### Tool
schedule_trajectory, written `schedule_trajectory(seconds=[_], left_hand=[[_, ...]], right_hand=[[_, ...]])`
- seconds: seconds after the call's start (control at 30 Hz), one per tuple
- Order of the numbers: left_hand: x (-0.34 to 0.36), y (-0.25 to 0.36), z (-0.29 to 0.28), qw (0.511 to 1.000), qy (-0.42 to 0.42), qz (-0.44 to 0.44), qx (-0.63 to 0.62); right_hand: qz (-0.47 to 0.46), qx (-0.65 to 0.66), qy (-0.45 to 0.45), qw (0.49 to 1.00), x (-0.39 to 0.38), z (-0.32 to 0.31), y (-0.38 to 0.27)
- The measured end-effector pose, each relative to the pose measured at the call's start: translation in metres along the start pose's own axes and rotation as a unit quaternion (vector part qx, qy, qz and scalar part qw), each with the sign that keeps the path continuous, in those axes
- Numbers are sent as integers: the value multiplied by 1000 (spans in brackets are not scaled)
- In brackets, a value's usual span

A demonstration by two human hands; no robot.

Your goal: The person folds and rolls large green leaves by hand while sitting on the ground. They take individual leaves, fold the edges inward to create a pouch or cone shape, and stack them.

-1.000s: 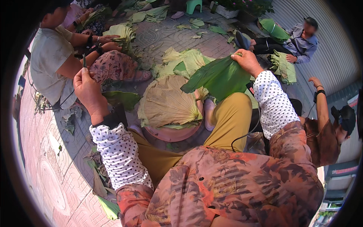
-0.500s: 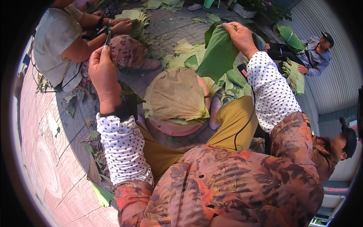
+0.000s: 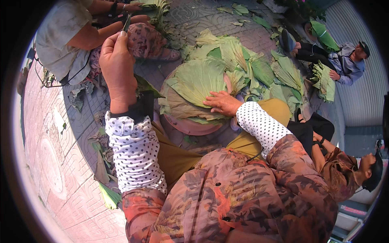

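Note:
My left hand is raised at the left, thumb and fingers pinched on a thin dark strip whose kind I cannot make out. Below its wrist shows part of a dark green leaf; whether this hand holds it is hidden. Lower down, my right hand lies with fingers spread on the right edge of a big pale green leaf. That leaf rests on a brownish dried leaf, and both cover a round pink base in front of my knees.
More large leaves lie heaped beyond and to the right of the base. A person in a pale shirt sits close at the left. At the right are a person in a grey jacket and another in a brown top. Leaf scraps litter the paving.
My right hand has come down from its raised place and laid the green leaf over the brown one, its paler side up. The left hand stays raised and pinched.

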State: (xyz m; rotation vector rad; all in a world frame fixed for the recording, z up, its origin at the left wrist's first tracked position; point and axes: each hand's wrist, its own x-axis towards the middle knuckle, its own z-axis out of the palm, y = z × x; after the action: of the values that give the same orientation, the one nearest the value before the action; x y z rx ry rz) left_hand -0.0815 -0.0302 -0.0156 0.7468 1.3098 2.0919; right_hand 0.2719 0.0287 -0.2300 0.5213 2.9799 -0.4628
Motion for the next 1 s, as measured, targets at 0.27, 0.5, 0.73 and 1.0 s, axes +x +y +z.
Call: schedule_trajectory(seconds=[0.27,0.5,0.73,1.0], left_hand=[[0,-1,1,1000,-13,4,10],[1,-10,4,999,3,10,38],[-43,-9,99,966,-42,-256,-17],[-175,-122,129,821,-70,-567,-26]], right_hand=[[45,120,112,985,25,-46,-7],[-28,46,-10,998,2,-21,8],[67,72,-56,994,-60,-67,38],[70,142,213,964,-103,-136,53]])
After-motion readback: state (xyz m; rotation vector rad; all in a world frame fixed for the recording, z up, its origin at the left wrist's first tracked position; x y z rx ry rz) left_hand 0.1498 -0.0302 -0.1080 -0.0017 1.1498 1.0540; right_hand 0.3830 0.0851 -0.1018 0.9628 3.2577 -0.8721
